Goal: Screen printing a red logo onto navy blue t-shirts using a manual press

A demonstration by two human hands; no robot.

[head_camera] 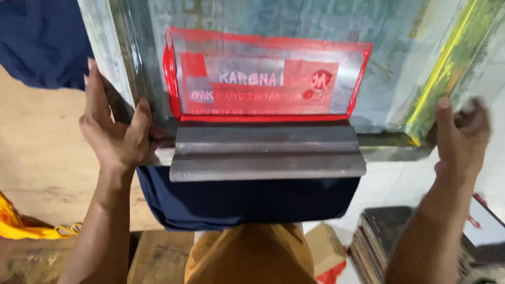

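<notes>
At the bottom of the view, nearest the camera, an ochre-clad lap shows between two forearms, with a stack of dark flat boards to its right and a bit of yellow cloth at the far left. Just beyond, a navy blue garment hangs over the near edge of the work surface. Lying on it is the printing screen frame, and across the frame's near rail rests a grey squeegee, its blade touching a pool of red ink spread over the mesh. The left hand is closed around the frame's near left corner, thumb on top and fingers along the outer edge. The right hand, blurred, is curled at the frame's right rail beside a yellow-green stained strip; whether it truly clasps the rail cannot be told. Farther off, more navy cloth lies at the upper left.
</notes>
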